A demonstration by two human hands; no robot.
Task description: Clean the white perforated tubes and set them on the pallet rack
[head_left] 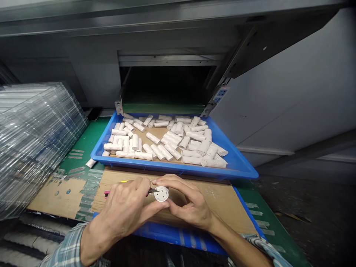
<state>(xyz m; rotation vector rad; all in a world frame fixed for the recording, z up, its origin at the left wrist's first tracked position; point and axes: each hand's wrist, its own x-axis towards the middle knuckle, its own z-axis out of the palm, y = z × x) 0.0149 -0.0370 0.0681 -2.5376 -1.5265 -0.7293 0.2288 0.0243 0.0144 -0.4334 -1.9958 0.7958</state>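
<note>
My right hand (185, 198) is closed around a short white cylinder (162, 195), whose round end, with several small dark holes, faces me. My left hand (126, 200) grips a slim tool with a dark pointed tip (151, 190). That tip touches or lies just over the cylinder's holed face. Most of the tool is hidden in my fist, so its exact kind cannot be made out. A pink piece (106, 194) sticks out behind the left hand, perhaps its handle. The left thumb also presses against the cylinder's lower edge.
Ahead, a blue tray (178, 170) holds many white cylinders (167, 139), upright and lying. A conveyor belt (164, 107) ends behind it. On the left are stacked clear plastic trays (36, 137) and a loose cylinder (91, 163). A power strip (220, 95) hangs at right.
</note>
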